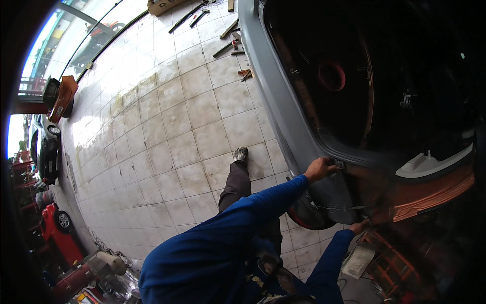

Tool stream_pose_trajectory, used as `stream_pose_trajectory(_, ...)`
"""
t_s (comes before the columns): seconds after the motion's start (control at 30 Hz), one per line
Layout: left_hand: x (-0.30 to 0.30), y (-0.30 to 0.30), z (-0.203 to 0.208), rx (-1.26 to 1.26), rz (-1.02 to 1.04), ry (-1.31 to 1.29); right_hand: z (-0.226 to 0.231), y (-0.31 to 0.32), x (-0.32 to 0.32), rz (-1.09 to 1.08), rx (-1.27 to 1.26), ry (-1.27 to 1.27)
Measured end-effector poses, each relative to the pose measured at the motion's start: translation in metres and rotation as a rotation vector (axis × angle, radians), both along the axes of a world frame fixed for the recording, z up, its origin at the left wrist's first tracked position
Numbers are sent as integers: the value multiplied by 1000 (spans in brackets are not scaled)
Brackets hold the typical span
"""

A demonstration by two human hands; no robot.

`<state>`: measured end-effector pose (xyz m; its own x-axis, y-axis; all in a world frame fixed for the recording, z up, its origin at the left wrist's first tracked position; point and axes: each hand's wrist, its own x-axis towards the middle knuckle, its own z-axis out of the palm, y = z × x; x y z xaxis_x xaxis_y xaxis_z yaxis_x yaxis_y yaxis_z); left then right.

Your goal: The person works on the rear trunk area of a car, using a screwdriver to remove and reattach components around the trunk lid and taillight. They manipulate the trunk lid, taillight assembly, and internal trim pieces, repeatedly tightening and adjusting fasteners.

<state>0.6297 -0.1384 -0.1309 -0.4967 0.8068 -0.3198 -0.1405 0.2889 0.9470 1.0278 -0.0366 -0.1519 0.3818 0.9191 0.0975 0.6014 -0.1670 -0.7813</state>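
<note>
A car body (283, 101) with a grey painted side and an orange lower part (369, 187) stands to my right. My left hand (320, 169) is closed at the edge of the body opening. Its fingertips are bent at a small dark fitting (340, 164); what they hold is too small to make out. Lower down, my right hand (360, 226) reaches to the bottom end of a grey panel (331, 195), by a thin pale strip or wire. Shadow and the panel partly hide its fingers. Both arms wear blue sleeves.
Several hand tools (200, 17) and strips lie on the pale tiled floor (192, 116). An orange metal frame (390, 263) and a flat pale slab (358, 259) stand near my right arm. A red car part (61, 230) and a dark car (48, 149) are far left.
</note>
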Motion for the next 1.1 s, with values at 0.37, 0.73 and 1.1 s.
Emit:
stream_pose_trajectory(0.37, -186, -196, -63, -566, -60, -195, -5, 12, 32, -224, -71, 28)
stream_pose_trajectory(0.73, -265, -138, -19, -395, -72, 106, 7, -7, -30, -293, -83, 9)
stream_pose_trajectory(1.1, -247, 221, -93, -352, -601, 780, 11, -19, -21, -315, -77, 1)
